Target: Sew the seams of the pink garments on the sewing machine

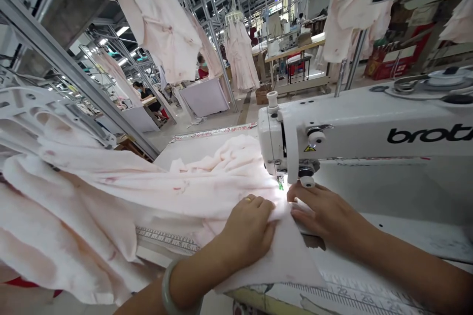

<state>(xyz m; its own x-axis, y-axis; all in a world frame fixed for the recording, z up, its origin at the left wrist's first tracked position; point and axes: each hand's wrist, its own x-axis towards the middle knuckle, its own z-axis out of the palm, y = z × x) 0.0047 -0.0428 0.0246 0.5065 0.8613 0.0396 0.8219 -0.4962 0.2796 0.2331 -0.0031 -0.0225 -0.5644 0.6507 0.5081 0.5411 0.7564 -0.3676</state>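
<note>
Pale-pink printed fabric (192, 192) looks light and soft, best held beside the presser foot (281, 184); left hand (248, 229) grips it; right hand (320, 209) half-curls at its edge, pinch unclear.

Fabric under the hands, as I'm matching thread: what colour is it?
The fabric looks very pale pink, best in the head view.

We see pale pink fabric (177, 202), almost white under the light, faintly blotched with rose and brown. The sewing machine (354, 120) is white with bold black lettering, and its warning label (309, 148) is yellow and black. Below, we notice a small bright green part (281, 186). The bracelet (167, 285) is pale grey-green, the ring (250, 198) gold-coloured. Our measuring strip (168, 239) has dark markings on white; hanging garments (166, 29) repeat the blotched pale pink.
</note>
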